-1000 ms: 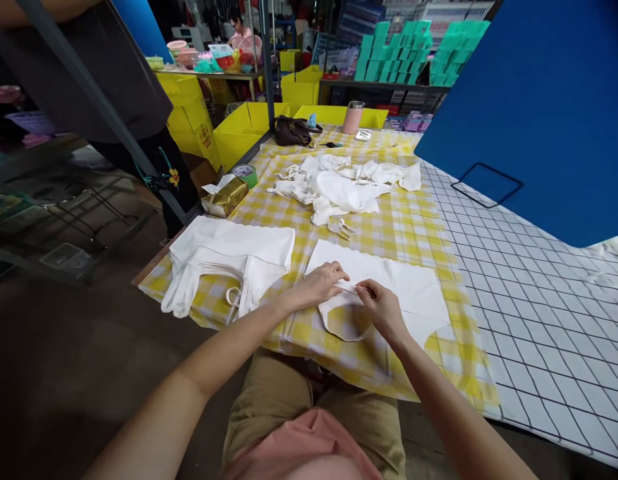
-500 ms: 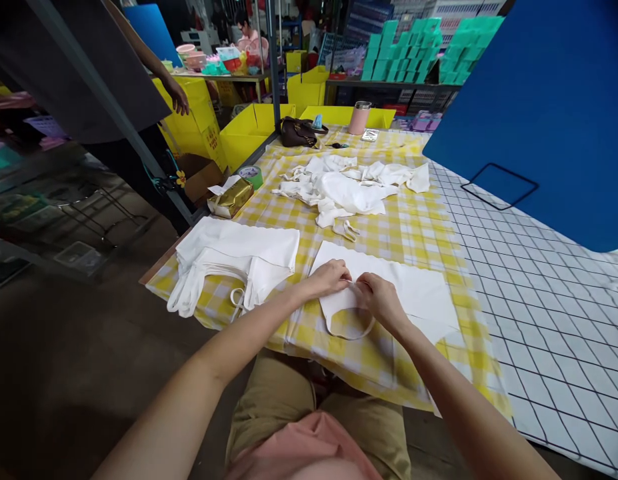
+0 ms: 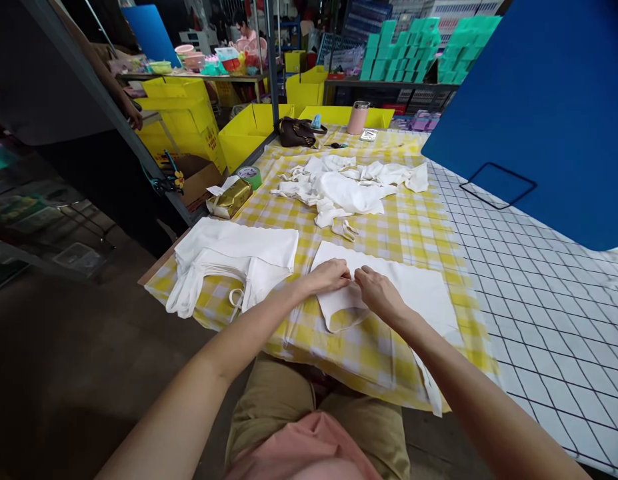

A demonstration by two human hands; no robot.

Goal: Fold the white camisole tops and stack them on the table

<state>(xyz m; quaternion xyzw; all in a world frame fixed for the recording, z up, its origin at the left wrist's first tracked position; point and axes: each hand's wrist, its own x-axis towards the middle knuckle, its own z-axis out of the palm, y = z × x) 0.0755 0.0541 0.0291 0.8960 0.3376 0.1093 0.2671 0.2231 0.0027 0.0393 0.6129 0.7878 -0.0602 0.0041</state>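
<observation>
a big blue board (image 3: 539, 100) is propped at the right over a white grid-lined sheet (image 3: 539, 300), so that side is walled off, and the yellow checked tablecloth (image 3: 413, 227) is left as the working surface. on that cloth the fabric is sorted into groups by condition: a crumpled heap of white cloth bags (image 3: 346, 183) is left loose toward the far middle, a squared stack of folded white bags (image 3: 239, 257) is kept at the near left edge with its handles trailing off toward the seat, and one flat white tote bag (image 3: 413, 287) is spread directly in front of the seated person, within reach of both arms. its handle loop (image 3: 346, 317) is turned toward the table's near edge, seemingly so the strap can be drawn in over the flat panel. the left hand (image 3: 329, 277) is laid knuckles-up on the bag's near edge, fingers curled and pinched on the strap where it joins the cloth; the right hand (image 3: 379, 293) is set just beside it, almost touching, fingertips closed on the same strap. a gold foil packet (image 3: 229, 198) and a green tape roll (image 3: 249, 175) are parked at the left margin, clear of the cloth, and a brown handbag (image 3: 296, 132) and pink tumbler (image 3: 359, 118) are pushed to the far end.
</observation>
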